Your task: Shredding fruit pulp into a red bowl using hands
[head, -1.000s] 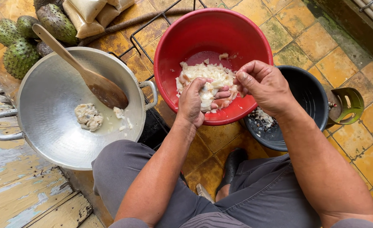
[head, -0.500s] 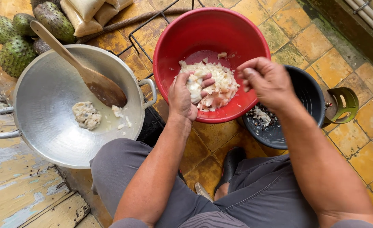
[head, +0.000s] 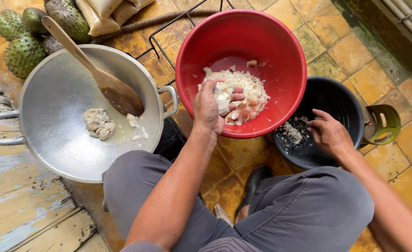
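Note:
A red plastic bowl (head: 280, 51) on the tiled floor holds a heap of white fruit pulp (head: 250, 93). My left hand (head: 210, 109) is inside the bowl, closed around a lump of that pulp. My right hand (head: 329, 135) hovers over a black bucket (head: 341, 105) to the right, fingers loosely curled above dark seeds and scraps (head: 294, 133) at its bottom; I cannot tell whether it holds anything. A large metal wok (head: 52, 116) at left contains a small pile of pulp (head: 98, 123) and a wooden spoon (head: 98, 77).
Green spiky fruits (head: 21, 42) and pale packets (head: 105, 14) lie at the top left. A black wire rack (head: 168, 32) sits behind the bowl. A green handled scoop (head: 385, 123) hangs on the bucket's right rim. Worn wooden boards (head: 19, 214) run along the left.
My right hand has left the red bowl and moved right and down over the black bucket. My left hand stays in the bowl, gripping pulp.

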